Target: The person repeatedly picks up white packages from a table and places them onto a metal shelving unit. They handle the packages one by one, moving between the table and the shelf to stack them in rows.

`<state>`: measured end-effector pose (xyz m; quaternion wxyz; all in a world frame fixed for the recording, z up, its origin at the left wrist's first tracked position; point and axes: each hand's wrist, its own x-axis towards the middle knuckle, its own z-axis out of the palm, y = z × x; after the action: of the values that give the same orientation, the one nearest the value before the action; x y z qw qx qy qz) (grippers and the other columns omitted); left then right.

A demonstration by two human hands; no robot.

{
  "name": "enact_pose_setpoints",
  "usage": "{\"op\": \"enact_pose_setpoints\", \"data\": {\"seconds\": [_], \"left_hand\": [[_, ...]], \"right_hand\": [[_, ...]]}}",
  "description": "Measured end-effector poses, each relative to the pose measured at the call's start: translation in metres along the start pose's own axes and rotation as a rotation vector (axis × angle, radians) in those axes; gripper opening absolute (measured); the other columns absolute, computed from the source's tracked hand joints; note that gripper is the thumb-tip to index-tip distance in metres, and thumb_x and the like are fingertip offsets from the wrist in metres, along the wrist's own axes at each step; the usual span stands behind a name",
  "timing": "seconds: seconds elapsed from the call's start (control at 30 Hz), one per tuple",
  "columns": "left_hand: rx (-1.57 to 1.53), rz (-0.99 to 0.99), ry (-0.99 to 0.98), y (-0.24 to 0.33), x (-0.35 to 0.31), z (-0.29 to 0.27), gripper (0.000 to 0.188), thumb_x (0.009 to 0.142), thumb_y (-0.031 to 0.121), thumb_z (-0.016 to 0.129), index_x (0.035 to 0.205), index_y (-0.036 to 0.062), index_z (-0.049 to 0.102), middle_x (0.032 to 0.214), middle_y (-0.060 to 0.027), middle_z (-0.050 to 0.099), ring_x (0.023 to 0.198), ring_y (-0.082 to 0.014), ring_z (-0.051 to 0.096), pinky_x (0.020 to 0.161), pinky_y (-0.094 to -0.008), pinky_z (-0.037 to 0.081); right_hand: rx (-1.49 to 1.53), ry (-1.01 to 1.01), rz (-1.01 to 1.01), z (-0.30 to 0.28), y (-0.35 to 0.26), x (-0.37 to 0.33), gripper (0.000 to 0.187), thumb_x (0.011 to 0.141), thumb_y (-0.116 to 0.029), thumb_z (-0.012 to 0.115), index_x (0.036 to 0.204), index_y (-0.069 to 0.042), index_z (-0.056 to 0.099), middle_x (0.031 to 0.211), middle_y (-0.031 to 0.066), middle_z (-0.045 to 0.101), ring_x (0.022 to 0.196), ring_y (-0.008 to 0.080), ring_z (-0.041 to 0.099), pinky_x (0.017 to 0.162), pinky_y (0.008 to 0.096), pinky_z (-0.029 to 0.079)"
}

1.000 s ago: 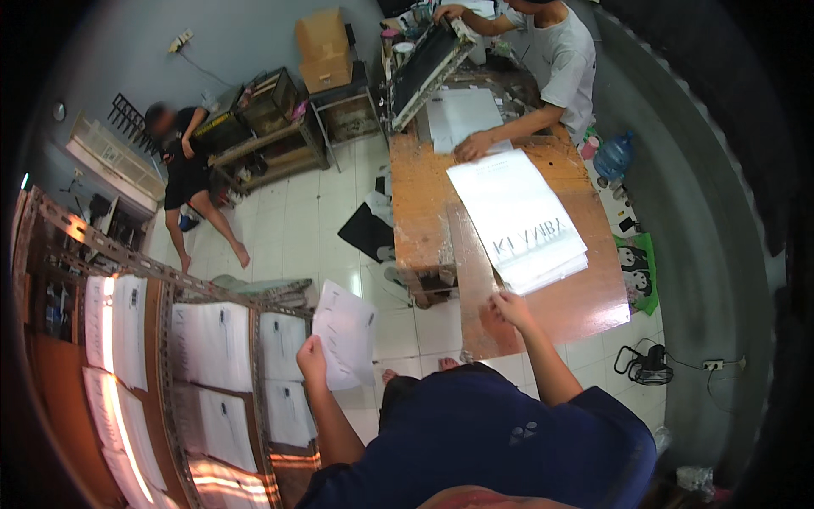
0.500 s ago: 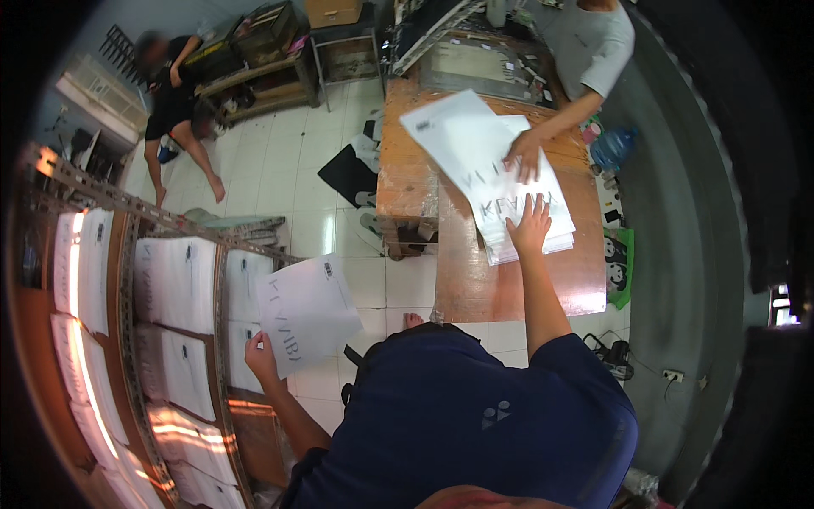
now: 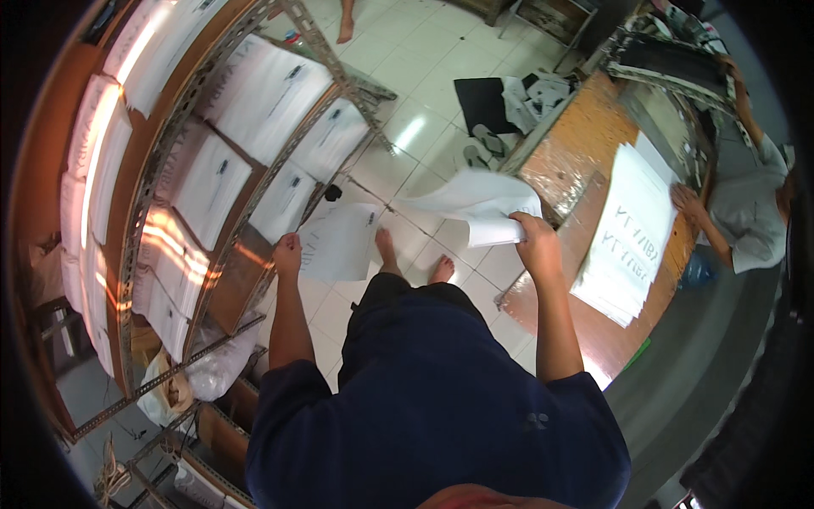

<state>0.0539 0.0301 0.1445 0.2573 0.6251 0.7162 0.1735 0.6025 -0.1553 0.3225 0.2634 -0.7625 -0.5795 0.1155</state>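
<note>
My left hand (image 3: 288,254) pinches a white printed sheet (image 3: 343,246) by its edge, and the sheet hangs beside the shelving. In my right hand (image 3: 539,241) a second white sheet (image 3: 475,199) is gripped at its near edge. It curls in the air over the floor, left of the wooden table (image 3: 555,165). On that table lies a stack of similar white printed sheets (image 3: 623,237), slightly fanned. A co-worker's hand (image 3: 688,204) rests at the right side of the stack. The co-worker's other hand is at a dark framed screen (image 3: 674,72).
A metal shelving rack (image 3: 254,165) with stacks of white sheets stands close on my left. Sandals (image 3: 485,146) and a black sheet (image 3: 483,106) lie on the tiled floor (image 3: 407,64). A bare foot of another person (image 3: 345,30) shows at the top.
My right hand has come off the stack with a sheet in it and moved left, clear of the table. My view has turned toward the shelves. The co-worker has shifted to the framed screen.
</note>
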Motion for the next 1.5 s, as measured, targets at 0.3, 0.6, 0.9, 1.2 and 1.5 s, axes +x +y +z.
{"op": "enact_pose_setpoints", "data": {"seconds": [0.3, 0.6, 0.9, 1.2, 1.5], "left_hand": [[0.125, 0.04, 0.098, -0.089, 0.088, 0.022, 0.023, 0.089, 0.022, 0.059, 0.1, 0.0018, 0.064, 0.093, -0.0189, 0.067, 0.086, -0.0331, 0.066, 0.075, -0.0387, 0.052], [0.387, 0.164, 0.205, -0.189, 0.178, 0.068, 0.019, 0.09, 0.013, 0.05, 0.087, 0.0002, 0.065, 0.092, -0.0194, 0.065, 0.082, -0.0271, 0.063, 0.071, -0.0351, 0.049], [0.594, -0.16, 0.488, -0.263, 0.353, 0.125, 0.041, 0.091, 0.034, 0.055, 0.106, -0.0037, 0.063, 0.097, -0.0215, 0.067, 0.089, -0.035, 0.065, 0.077, -0.0402, 0.054], [0.949, -0.044, 0.495, -0.349, 0.486, 0.054, 0.045, 0.091, 0.033, 0.052, 0.12, -0.0016, 0.054, 0.118, -0.0241, 0.058, 0.106, -0.0373, 0.059, 0.092, -0.044, 0.047], [0.588, -0.242, 0.58, -0.326, 0.414, 0.103, 0.052, 0.094, 0.029, 0.05, 0.137, 0.0033, 0.037, 0.137, -0.0254, 0.04, 0.12, -0.0382, 0.048, 0.103, -0.0471, 0.037]], "right_hand": [[0.112, -0.219, 0.316, 0.058, -0.093, 0.064, 0.019, 0.082, -0.019, 0.067, 0.094, -0.005, 0.066, 0.078, 0.0206, 0.063, 0.074, 0.0391, 0.062, 0.066, 0.0409, 0.05], [0.251, -0.344, 0.813, 0.16, -0.12, 0.061, 0.022, 0.087, -0.012, 0.06, 0.108, -0.005, 0.064, 0.085, 0.0228, 0.064, 0.072, 0.0343, 0.063, 0.066, 0.0375, 0.049], [0.265, -0.426, 1.212, 0.291, -0.059, 0.004, 0.019, 0.089, -0.008, 0.059, 0.104, 0.003, 0.063, 0.088, 0.0217, 0.067, 0.082, 0.0265, 0.068, 0.073, 0.0338, 0.05], [0.431, -0.24, 1.642, 0.378, -0.009, -0.076, 0.029, 0.095, -0.011, 0.055, 0.115, 0.009, 0.058, 0.113, 0.0128, 0.062, 0.103, 0.0157, 0.058, 0.089, 0.029, 0.046], [0.402, -0.305, 1.689, 0.369, -0.013, -0.045, 0.031, 0.097, -0.021, 0.054, 0.11, 0.006, 0.061, 0.103, 0.0112, 0.065, 0.092, 0.013, 0.057, 0.079, 0.0273, 0.046]]}}
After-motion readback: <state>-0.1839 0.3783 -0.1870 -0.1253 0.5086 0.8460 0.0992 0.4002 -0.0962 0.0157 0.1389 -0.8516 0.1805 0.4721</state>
